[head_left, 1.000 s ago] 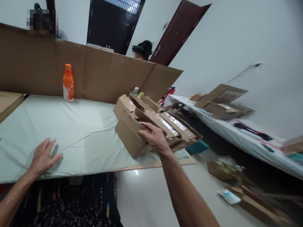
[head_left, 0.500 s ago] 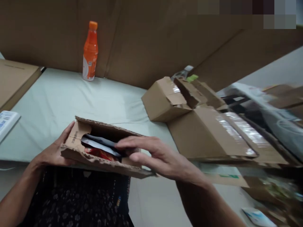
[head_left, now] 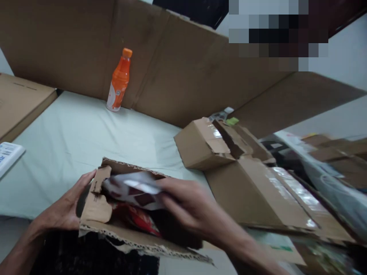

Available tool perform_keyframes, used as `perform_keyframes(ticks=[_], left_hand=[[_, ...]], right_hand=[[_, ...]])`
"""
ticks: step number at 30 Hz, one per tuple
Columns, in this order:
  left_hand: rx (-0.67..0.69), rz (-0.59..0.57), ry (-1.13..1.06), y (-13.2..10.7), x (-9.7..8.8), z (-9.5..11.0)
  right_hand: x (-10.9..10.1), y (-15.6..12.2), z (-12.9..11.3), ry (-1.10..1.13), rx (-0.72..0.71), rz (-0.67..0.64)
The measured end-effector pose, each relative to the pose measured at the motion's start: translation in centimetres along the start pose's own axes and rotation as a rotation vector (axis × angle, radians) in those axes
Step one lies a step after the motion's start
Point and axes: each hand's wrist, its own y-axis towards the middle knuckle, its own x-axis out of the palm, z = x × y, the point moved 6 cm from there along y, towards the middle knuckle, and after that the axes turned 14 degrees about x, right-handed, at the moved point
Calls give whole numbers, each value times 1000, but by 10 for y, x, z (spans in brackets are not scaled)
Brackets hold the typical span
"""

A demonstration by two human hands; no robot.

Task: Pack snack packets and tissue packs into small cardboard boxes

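An open cardboard box [head_left: 96, 214] with torn edges is tilted towards me at the table's near edge. My left hand [head_left: 64, 206] is closed around its left end, with some fingers hidden behind the cardboard. Over the box opening, my right hand [head_left: 189, 202] pinches a silvery packet [head_left: 140, 191] with dark red patches, blurred by motion. The packet's left end is still inside the box. Below it in the box lies a red packet [head_left: 140, 219].
An orange drink bottle [head_left: 119, 82] stands by the tall cardboard wall [head_left: 177, 68]. Cardboard boxes [head_left: 243, 191] fill the right side. At left are a flat carton [head_left: 23, 103] and a white object with printing [head_left: 10, 156]. Pale green cloth [head_left: 83, 130] covers the table.
My right hand has taken hold of the silvery packet and lifted it partway out of the box. The box now tilts more towards me. The camera view has shifted.
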Motion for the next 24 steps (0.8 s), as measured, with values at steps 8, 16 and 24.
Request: perform_keyframes(ticks=[8, 16, 24], left_hand=[[-2, 86, 57, 5, -34, -5], [-1, 105, -44, 9, -28, 0], [-37, 79, -26, 8, -26, -14]], right_hand=[[-127, 64, 48, 6, 182, 814], [-62, 89, 0, 68, -105, 336], [75, 69, -37, -390, -162, -533]])
